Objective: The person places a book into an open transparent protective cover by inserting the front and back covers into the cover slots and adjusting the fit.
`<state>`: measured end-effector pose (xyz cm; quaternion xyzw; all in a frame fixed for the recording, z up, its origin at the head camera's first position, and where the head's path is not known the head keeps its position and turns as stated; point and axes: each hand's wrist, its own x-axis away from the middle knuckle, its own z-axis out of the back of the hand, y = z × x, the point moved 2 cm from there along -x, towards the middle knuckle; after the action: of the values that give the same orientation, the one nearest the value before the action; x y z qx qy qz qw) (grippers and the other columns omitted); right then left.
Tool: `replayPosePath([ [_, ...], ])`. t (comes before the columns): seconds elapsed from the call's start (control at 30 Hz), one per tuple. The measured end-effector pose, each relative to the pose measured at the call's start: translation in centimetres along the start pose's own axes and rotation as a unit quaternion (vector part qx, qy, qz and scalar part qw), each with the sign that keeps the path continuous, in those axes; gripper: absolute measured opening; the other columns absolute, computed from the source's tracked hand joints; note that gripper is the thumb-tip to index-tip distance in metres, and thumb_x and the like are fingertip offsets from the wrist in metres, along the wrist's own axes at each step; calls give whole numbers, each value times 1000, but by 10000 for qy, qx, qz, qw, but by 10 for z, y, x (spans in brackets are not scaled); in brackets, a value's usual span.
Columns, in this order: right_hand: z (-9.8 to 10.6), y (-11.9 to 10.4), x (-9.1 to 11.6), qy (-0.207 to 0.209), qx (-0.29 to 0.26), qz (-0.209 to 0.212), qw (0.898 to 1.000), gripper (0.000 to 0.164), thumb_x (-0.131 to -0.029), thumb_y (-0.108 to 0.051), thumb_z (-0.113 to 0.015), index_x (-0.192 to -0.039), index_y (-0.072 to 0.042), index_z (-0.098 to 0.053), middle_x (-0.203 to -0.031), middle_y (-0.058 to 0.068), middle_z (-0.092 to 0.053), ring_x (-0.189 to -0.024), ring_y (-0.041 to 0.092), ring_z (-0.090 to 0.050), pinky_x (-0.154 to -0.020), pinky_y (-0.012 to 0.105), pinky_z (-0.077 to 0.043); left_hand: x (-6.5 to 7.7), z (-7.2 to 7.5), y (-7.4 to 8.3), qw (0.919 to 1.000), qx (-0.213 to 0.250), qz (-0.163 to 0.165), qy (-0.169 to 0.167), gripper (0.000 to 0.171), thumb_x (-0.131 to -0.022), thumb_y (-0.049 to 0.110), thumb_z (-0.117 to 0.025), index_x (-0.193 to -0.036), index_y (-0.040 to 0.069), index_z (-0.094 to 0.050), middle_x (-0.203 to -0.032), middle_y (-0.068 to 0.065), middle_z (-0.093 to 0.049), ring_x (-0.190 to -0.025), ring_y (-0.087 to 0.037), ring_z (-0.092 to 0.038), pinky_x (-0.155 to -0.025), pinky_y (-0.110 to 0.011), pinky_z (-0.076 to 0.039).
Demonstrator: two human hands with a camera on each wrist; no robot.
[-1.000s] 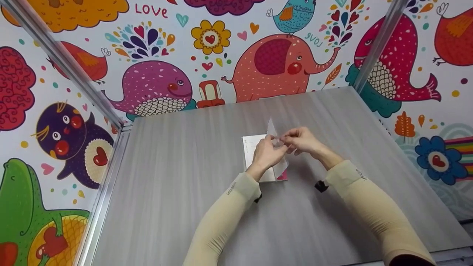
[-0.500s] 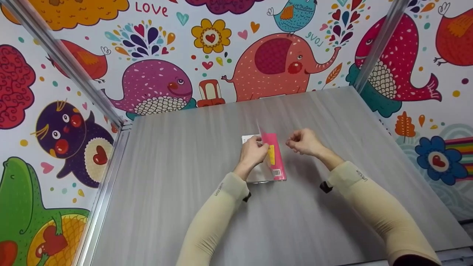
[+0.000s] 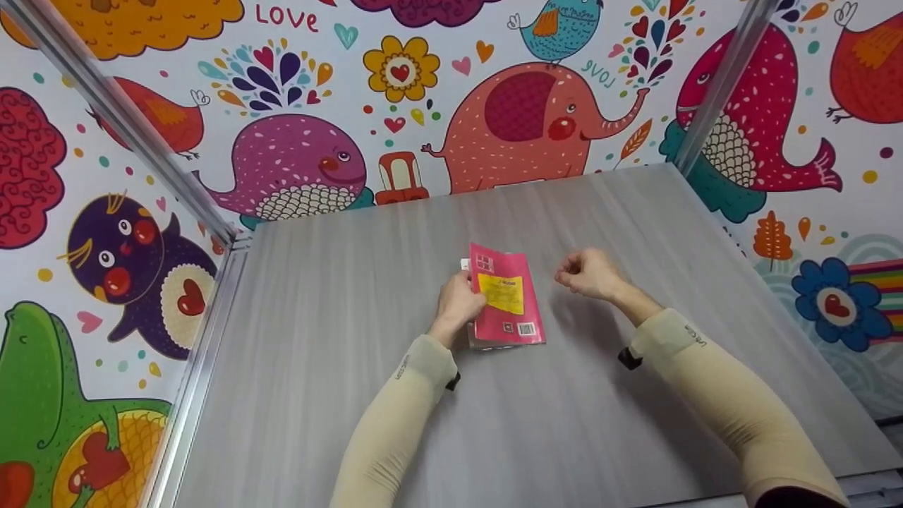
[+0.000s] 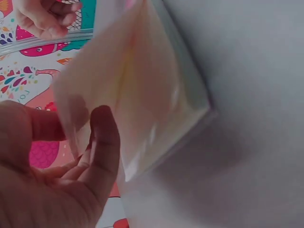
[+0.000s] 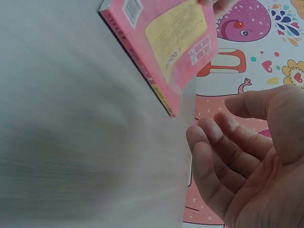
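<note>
A book point(image 3: 532, 310) lies in the middle of the table, its pink back cover point(image 3: 502, 289) facing up with a yellow text panel and a barcode. My left hand point(image 3: 460, 302) pinches the cover's free left edge between thumb and fingers. In the left wrist view the pale inside of the cover point(image 4: 95, 71) stands raised from the pages, with a glossy film point(image 4: 156, 114) beneath it. The spine point(image 5: 137, 69) shows along the right side in the right wrist view. To the right of the book, my right hand point(image 3: 591, 274) hovers with loosely bent fingers, holding nothing.
The grey table point(image 3: 338, 317) extends around the book on every side. Walls with colourful cartoon animals point(image 3: 525, 134) enclose its back and sides, with metal rails point(image 3: 204, 367) along the corners and the left edge.
The right hand has let go of the translucent sheet and drawn back to the right. My left hand has moved left, and the cover has come down from upright, showing its pink face.
</note>
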<state>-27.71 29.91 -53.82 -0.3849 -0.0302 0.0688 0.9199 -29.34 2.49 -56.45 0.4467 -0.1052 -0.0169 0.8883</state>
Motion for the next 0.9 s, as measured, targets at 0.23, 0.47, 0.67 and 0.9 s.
replayPosePath([
  [0.23,-2,8,-2,213,659,6,9976,12,-92,-19,-76,-86,-9,-78,-76,0,-72,-69,14,-61,-65,31,-48,-1,-2,-18,9971,-762,9,86,35,-89,13,-81,-121,5,-69,-101,-7,-73,-86,-22,-69,-82,-37,-59],
  [0.47,-5,18,-1,403,1170,117,9922,12,-89,-19,-79,-83,-9,-75,-75,2,-71,-70,18,-62,-67,36,-48,0,-1,-24,9886,-1459,-155,339,29,-85,22,-84,-108,10,-70,-91,-4,-70,-84,-22,-66,-82,-40,-56],
  [0.67,-9,26,3,342,1716,10,9846,14,-91,-21,-79,-88,-7,-75,-81,6,-74,-72,22,-66,-66,42,-53,4,-7,-23,9810,-1868,85,522,43,-89,27,-82,-125,9,-66,-108,-8,-66,-97,-25,-65,-91,-43,-56],
  [0.9,-15,32,6,446,2177,-49,9750,19,-91,-25,-78,-92,-6,-76,-83,7,-75,-72,24,-68,-66,45,-56,9,-33,-5,9547,-2829,-478,789,47,-94,14,-75,-139,6,-65,-132,-13,-55,-117,-27,-54,-100,-42,-52],
])
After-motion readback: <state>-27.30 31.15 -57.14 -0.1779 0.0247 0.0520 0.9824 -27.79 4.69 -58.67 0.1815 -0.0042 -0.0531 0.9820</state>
